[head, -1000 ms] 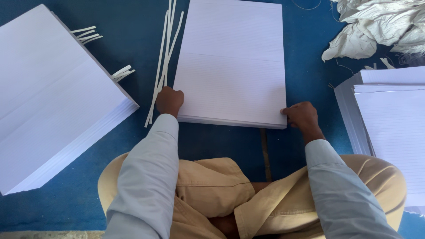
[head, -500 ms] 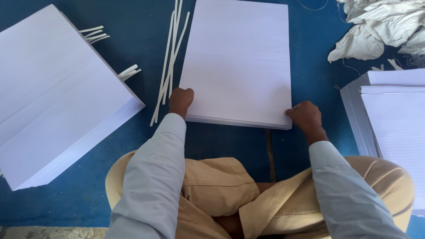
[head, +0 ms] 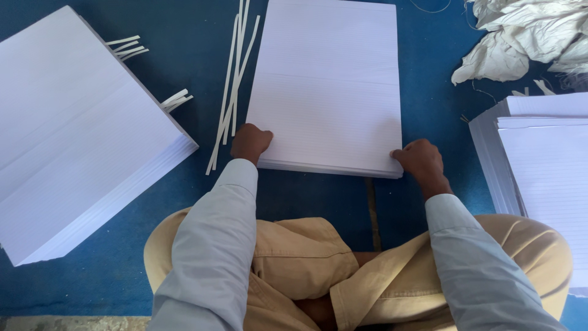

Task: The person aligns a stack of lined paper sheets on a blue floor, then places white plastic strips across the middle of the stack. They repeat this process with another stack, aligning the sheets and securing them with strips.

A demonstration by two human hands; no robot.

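The person sits cross-legged on the blue floor mat [head: 306, 196] with the middle stack of ruled paper [head: 327, 92] lying flat straight ahead, its near edge just beyond the knees; the left hand [head: 250, 142] curls closed over the near-left corner and the right hand [head: 419, 160] grips the near-right corner. Over the last second both hands have kept the same hold and the stack has barely shifted, so the sheets look squared up rather than lifted. A larger paper stack [head: 86, 135] lies toward the mat's left edge, 1 more stack [head: 545, 165] at the right edge, with loose paper strips [head: 233, 92] just left of the middle stack and crumpled paper [head: 527, 37] in the far-right corner.
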